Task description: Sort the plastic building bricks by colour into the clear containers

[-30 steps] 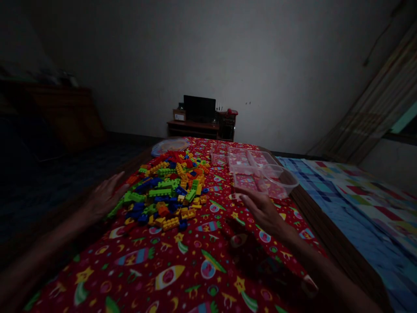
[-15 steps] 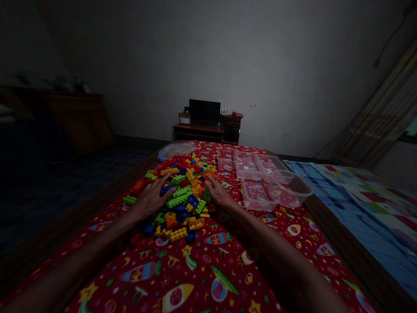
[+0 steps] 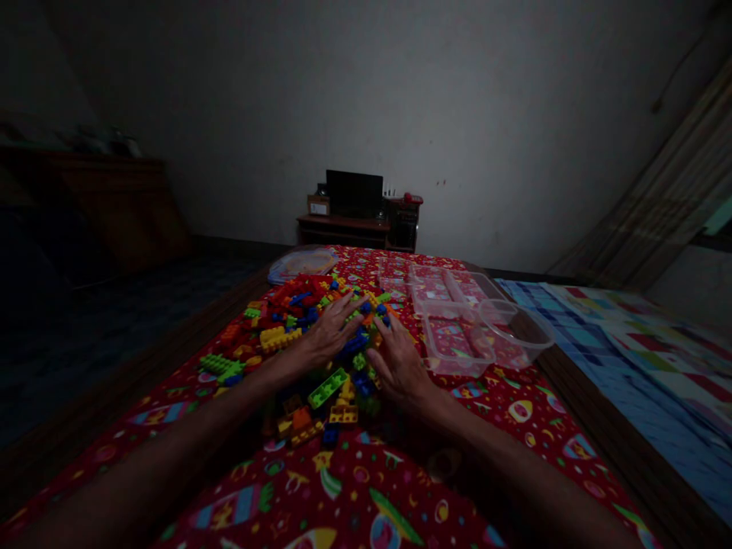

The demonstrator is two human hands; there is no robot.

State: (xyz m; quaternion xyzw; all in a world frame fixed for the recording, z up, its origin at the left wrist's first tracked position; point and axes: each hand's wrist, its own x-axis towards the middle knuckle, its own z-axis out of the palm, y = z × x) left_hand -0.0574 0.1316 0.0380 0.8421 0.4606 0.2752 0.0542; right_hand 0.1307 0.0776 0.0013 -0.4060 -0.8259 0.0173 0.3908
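A loose heap of toy building bricks (image 3: 280, 338) in red, yellow, green, blue and orange lies on the red patterned tablecloth (image 3: 343, 488). My left hand (image 3: 332, 332) is spread over the middle of the heap, palm down, fingers apart. At the heap's right edge, my right hand (image 3: 400, 366) rests among the bricks with its fingers spread. Neither hand is gripping a brick. Between my forearms, a green brick (image 3: 328, 388) and a yellow brick (image 3: 343, 414) lie at the near side. Bricks under my palms are hidden.
Clear plastic boxes (image 3: 457, 358) and a round clear tub (image 3: 526, 347) stand right of the heap. Clear lids (image 3: 303, 264) lie at the far left of the table. Beyond are a monitor (image 3: 354, 194) on a desk and a bed (image 3: 618, 343) at the right.
My left hand has moved right, from the heap's left side onto its middle. My right hand has come slightly nearer to me. Bricks beneath them have shifted about.
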